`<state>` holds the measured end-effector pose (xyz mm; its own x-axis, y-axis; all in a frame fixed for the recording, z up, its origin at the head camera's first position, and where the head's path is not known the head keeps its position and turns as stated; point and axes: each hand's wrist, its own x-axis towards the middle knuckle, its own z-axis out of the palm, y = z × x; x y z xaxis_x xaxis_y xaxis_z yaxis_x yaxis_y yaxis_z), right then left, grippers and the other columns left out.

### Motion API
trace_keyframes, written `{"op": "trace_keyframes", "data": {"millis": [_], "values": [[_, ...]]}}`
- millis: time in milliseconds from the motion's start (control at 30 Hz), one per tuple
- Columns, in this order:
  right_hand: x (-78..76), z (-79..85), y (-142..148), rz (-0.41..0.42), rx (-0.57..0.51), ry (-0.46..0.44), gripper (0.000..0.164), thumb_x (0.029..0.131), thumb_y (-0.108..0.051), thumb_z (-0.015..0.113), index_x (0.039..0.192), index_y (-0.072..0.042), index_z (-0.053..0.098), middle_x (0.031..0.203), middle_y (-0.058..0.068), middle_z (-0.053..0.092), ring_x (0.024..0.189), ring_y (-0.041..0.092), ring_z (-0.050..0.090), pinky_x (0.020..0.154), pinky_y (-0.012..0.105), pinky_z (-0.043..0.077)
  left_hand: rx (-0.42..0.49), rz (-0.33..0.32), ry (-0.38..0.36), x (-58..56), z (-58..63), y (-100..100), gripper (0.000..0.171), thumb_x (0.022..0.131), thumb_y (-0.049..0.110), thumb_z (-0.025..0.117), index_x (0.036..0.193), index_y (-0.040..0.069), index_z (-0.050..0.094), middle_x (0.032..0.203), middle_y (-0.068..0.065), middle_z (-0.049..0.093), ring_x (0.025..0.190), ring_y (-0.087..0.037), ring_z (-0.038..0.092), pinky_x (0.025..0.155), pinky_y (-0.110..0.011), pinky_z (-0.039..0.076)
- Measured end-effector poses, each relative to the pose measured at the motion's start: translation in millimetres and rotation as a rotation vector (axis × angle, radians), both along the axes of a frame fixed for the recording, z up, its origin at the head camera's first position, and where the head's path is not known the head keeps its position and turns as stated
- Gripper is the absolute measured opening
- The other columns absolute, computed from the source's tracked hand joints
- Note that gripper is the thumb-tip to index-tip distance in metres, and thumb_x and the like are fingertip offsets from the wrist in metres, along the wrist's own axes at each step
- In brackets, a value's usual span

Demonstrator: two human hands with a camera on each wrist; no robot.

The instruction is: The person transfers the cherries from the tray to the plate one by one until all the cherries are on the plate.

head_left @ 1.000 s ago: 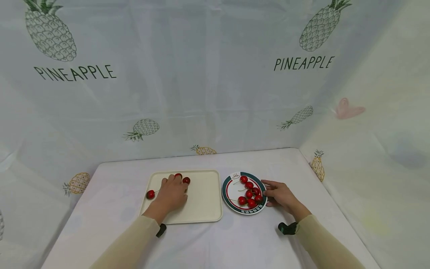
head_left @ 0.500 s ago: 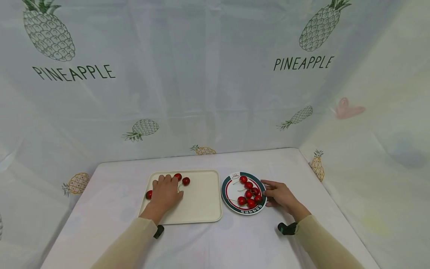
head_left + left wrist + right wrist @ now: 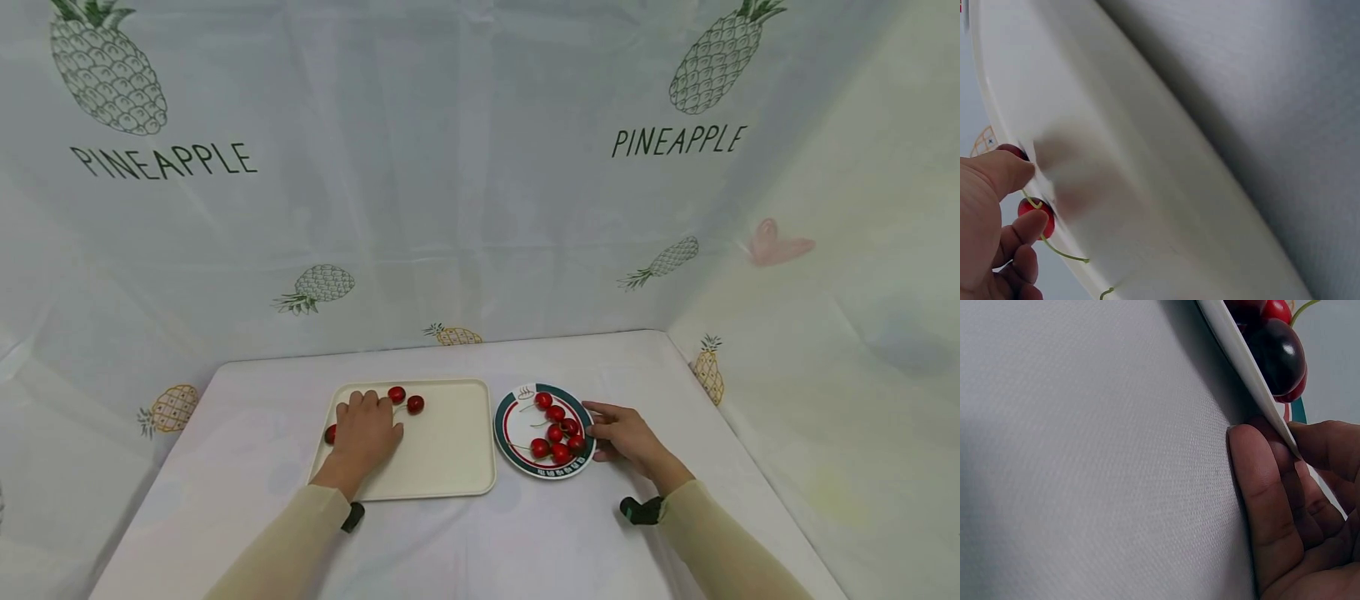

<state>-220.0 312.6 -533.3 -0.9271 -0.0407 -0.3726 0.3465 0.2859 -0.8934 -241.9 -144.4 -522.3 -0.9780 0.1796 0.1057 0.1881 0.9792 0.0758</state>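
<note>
I note the tray [image 3: 450, 450] left of the plate [image 3: 517, 423]. Left hand [image 3: 366, 433] sits farther left over the tray than before, fingers loosely bent, thumb apart, no grip visible. Right hand [image 3: 626, 435] pinches the plate's rim, unchanged. Two cherries [image 3: 416, 405] on the tray show fuller.

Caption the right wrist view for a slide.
Right hand pinches the rim of a round white-and-green plate bearing glossy red cherries.

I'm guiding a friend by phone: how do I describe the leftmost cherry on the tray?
On the white-covered table, find the cream tray left of the plate. The left hand is over its left part; the cherry shows on the hand's outer side, partly hidden. It sits alone, unlike the tray's other two visible cherries, together near the far edge.
</note>
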Motion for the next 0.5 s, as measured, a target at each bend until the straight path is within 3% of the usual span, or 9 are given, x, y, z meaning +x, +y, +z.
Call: {"op": "trace_keyframes", "data": {"millis": [233, 500], "values": [[0.6, 0.2, -0.1, 0.003, 0.01, -0.002, 0.057, 0.102, -0.01, 0.066, 0.157, -0.01, 0.049, 0.138, 0.022, 0.064, 0.088, 0.022, 0.07, 0.071, 0.038, 0.063, 0.022, 0.009, 0.003, -3.2, 4.2, 2.5, 0.032, 0.098, 0.028, 0.069, 0.109, -0.002, 0.069, 0.096, -0.014, 0.057, 0.095, -0.036, 0.048, 0.087, -0.055, 0.039], [0.7, 1.2, -0.2, 0.001, 0.002, -0.006, 0.057, 0.103, -0.01, 0.065, 0.157, -0.01, 0.049, 0.139, 0.022, 0.063, 0.088, 0.023, 0.07, 0.071, 0.038, 0.063, 0.023, 0.0, 0.028, -7.3, -0.9, 0.8, 0.023, 0.1, 0.02, 0.064, 0.102, -0.001, 0.07, 0.092, -0.013, 0.057, 0.091, -0.035, 0.048, 0.083, -0.052, 0.039]]}}
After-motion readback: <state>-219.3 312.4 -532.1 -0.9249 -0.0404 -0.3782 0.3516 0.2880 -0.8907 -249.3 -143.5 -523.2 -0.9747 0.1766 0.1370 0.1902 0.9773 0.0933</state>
